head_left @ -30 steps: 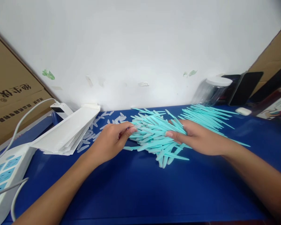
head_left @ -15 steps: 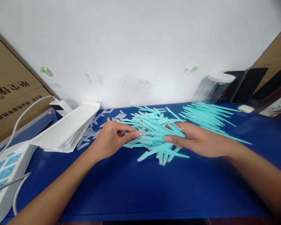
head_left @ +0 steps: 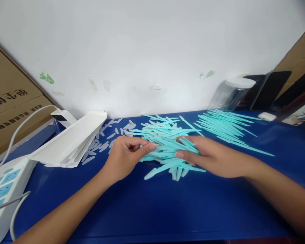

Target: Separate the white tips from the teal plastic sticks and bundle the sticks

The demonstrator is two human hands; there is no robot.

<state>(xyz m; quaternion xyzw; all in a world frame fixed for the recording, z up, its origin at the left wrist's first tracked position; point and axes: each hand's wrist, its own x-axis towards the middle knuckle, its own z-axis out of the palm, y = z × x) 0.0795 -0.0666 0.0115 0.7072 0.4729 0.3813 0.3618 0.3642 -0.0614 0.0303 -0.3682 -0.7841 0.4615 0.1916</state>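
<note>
A loose pile of slim turquoise eyebrow razors with tapering handles lies in the middle of the blue table. My right hand is closed around a bunch of these razors, thumb on top, their wider ends pointing left. At the left end of that bunch, thumb and forefinger of my left hand pinch together; they seem to grip the tip of one razor, though the fingers hide most of it. Small translucent blade caps lie scattered to the left of my left hand.
More turquoise razors lie roughly aligned at the right, before a clear jar with a white lid. White paper sleeves are stacked at the left, by a power strip with cables. A cardboard box borders the left side.
Both hands have shifted slightly downward with the bunch. My left thumb and forefinger have moved a little right, closer to my right hand.
</note>
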